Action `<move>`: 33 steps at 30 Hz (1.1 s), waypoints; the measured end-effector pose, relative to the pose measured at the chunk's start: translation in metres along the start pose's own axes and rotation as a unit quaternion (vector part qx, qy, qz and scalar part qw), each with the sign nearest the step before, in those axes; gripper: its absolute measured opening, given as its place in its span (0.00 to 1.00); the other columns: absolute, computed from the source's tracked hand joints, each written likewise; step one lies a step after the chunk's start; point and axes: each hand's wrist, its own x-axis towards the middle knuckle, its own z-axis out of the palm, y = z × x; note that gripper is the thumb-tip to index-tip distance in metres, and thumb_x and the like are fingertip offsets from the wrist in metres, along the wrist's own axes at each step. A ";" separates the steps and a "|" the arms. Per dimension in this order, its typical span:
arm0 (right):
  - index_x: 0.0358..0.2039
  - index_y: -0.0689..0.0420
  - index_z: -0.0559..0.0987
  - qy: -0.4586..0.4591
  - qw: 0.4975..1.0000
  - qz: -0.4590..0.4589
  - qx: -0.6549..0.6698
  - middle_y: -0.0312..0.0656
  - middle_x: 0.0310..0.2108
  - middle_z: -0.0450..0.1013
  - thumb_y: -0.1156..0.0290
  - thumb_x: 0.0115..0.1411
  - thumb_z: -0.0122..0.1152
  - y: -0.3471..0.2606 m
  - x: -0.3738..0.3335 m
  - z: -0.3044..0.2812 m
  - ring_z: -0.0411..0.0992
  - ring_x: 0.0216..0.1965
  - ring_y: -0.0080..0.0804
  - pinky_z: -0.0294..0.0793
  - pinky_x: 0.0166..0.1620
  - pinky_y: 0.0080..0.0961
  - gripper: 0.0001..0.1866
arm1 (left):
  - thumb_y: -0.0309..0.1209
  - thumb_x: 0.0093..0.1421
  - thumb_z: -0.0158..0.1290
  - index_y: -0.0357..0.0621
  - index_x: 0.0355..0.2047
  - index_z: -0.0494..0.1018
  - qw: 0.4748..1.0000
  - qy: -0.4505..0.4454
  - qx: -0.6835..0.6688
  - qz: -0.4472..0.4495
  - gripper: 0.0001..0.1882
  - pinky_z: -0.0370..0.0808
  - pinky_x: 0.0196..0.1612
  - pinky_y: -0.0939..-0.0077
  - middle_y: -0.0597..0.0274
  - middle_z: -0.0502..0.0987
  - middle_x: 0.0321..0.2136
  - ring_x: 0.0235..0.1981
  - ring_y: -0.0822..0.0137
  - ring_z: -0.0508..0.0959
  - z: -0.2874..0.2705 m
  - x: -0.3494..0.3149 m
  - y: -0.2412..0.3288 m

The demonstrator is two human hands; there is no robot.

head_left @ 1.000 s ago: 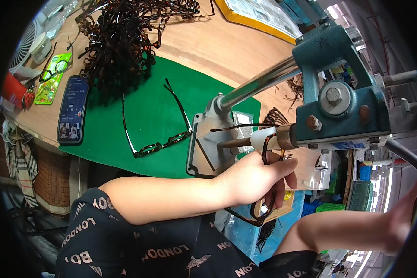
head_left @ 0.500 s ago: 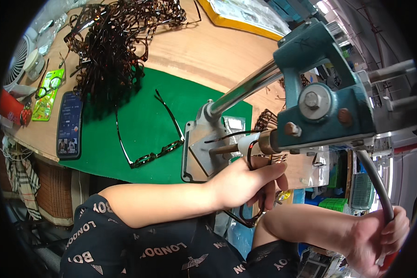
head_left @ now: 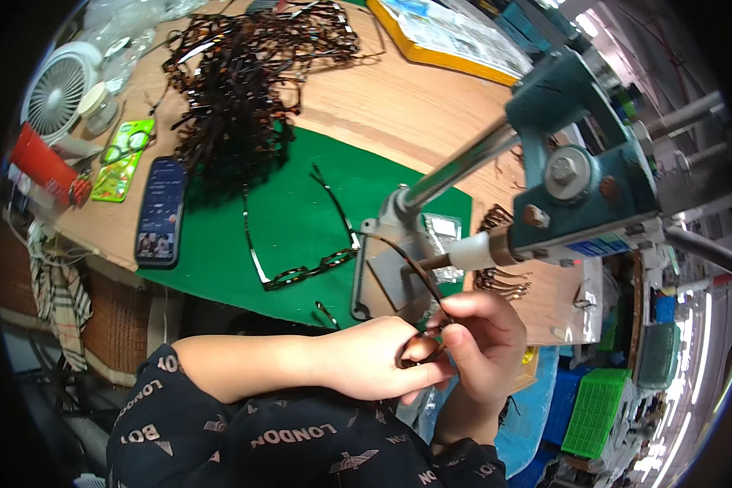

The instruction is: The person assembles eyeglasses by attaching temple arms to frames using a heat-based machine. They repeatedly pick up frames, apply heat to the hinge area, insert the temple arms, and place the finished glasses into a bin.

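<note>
Between my two hands is a tortoiseshell eyeglass frame, one dark temple reaching up past the press's metal base. My left hand curls round the rim part. My right hand pinches the frame near the hinge with thumb and fingers; the fingers hide much of the front. Just above my hands stands a teal bench press, its white cylinder tip pointing toward the metal base plate. Left of the base, another pair of glasses lies with temples unfolded on the green mat.
A heaped pile of tortoiseshell frames covers the far left of the mat. Farther left are a phone, a bright green packet, a red container and a white fan. A green crate stands at lower right.
My right hand has left the press lever and come over to hold the eyeglass frame. My left hand has drawn the frame down, away from the press tip. The view has shifted somewhat.
</note>
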 end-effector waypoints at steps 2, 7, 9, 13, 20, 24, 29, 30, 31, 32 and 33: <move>0.35 0.66 0.76 -0.036 0.999 -0.035 0.003 0.43 0.30 0.72 0.85 0.52 0.55 0.008 -0.001 -0.002 0.71 0.32 0.27 0.69 0.36 0.18 0.08 | 0.39 0.58 0.47 0.41 0.21 0.72 0.995 0.043 0.083 0.039 0.16 0.71 0.26 0.70 0.58 0.73 0.14 0.18 0.60 0.75 0.003 -0.004 -0.014; 0.35 0.65 0.75 -0.013 1.000 0.014 0.006 0.44 0.31 0.73 0.83 0.55 0.56 0.032 -0.009 -0.003 0.72 0.33 0.27 0.71 0.37 0.19 0.07 | 0.45 0.60 0.46 0.41 0.17 0.69 0.978 0.042 0.203 0.012 0.22 0.69 0.24 0.66 0.58 0.72 0.12 0.16 0.56 0.73 -0.011 -0.009 -0.029; 0.36 0.65 0.75 -0.018 1.000 0.016 0.007 0.44 0.32 0.73 0.84 0.55 0.54 0.042 -0.007 -0.003 0.73 0.34 0.27 0.72 0.39 0.20 0.07 | 0.49 0.61 0.45 0.42 0.17 0.68 0.966 0.034 0.258 0.012 0.25 0.68 0.23 0.68 0.61 0.71 0.11 0.16 0.58 0.72 -0.023 -0.013 -0.033; 0.36 0.65 0.73 -0.033 0.998 0.041 0.041 0.44 0.32 0.74 0.85 0.55 0.54 0.067 0.002 -0.001 0.74 0.34 0.27 0.74 0.40 0.21 0.08 | 0.52 0.61 0.43 0.43 0.17 0.68 0.968 0.008 0.235 -0.081 0.26 0.69 0.24 0.69 0.63 0.73 0.12 0.17 0.62 0.75 -0.042 -0.027 -0.027; 0.37 0.64 0.73 -0.026 0.997 0.058 0.053 0.42 0.32 0.75 0.83 0.56 0.55 0.087 0.008 0.012 0.73 0.32 0.23 0.73 0.38 0.18 0.07 | 0.51 0.60 0.44 0.43 0.17 0.69 0.945 0.015 0.294 -0.145 0.25 0.69 0.24 0.66 0.61 0.72 0.12 0.17 0.59 0.74 -0.056 -0.035 -0.027; 0.39 0.65 0.73 -0.042 0.994 0.096 0.039 0.40 0.33 0.74 0.83 0.58 0.53 0.096 0.006 0.022 0.73 0.33 0.23 0.73 0.39 0.17 0.08 | 0.51 0.54 0.51 0.44 0.21 0.74 0.875 0.068 0.467 -0.112 0.22 0.69 0.24 0.62 0.55 0.71 0.13 0.20 0.52 0.74 -0.067 -0.050 -0.030; 0.40 0.64 0.76 -0.114 0.974 0.052 -0.190 0.43 0.32 0.75 0.81 0.54 0.59 0.098 0.005 0.027 0.75 0.33 0.26 0.74 0.38 0.21 0.11 | 0.48 0.48 0.57 0.42 0.27 0.74 0.789 0.142 0.585 -0.122 0.20 0.72 0.29 0.64 0.56 0.74 0.19 0.26 0.55 0.76 -0.063 -0.068 -0.025; 0.40 0.63 0.75 -0.115 0.970 0.029 -0.213 0.44 0.31 0.75 0.81 0.53 0.59 0.098 0.006 0.028 0.75 0.32 0.28 0.74 0.37 0.22 0.12 | 0.48 0.47 0.57 0.42 0.28 0.74 0.776 0.167 0.599 -0.106 0.20 0.73 0.30 0.65 0.56 0.75 0.20 0.27 0.56 0.77 -0.061 -0.071 -0.024; 0.40 0.63 0.75 -0.127 0.962 0.008 -0.242 0.45 0.31 0.75 0.80 0.52 0.60 0.099 0.006 0.030 0.75 0.31 0.31 0.74 0.36 0.23 0.13 | 0.46 0.47 0.58 0.43 0.31 0.72 0.778 0.193 0.593 -0.083 0.20 0.73 0.33 0.65 0.57 0.75 0.24 0.31 0.57 0.76 -0.062 -0.074 -0.022; 0.41 0.63 0.75 -0.137 0.952 -0.016 -0.272 0.45 0.30 0.75 0.79 0.52 0.60 0.099 0.007 0.030 0.75 0.30 0.33 0.73 0.36 0.24 0.14 | 0.44 0.47 0.59 0.43 0.29 0.72 0.778 0.237 0.578 -0.062 0.18 0.72 0.34 0.65 0.57 0.75 0.25 0.31 0.57 0.75 -0.066 -0.075 -0.016; 0.41 0.62 0.75 -0.147 0.941 -0.040 -0.301 0.46 0.29 0.74 0.79 0.52 0.60 0.100 0.009 0.031 0.74 0.30 0.35 0.73 0.35 0.26 0.15 | 0.42 0.46 0.60 0.43 0.29 0.72 0.741 0.329 0.585 -0.010 0.17 0.72 0.34 0.66 0.58 0.74 0.24 0.30 0.57 0.75 -0.075 -0.078 -0.015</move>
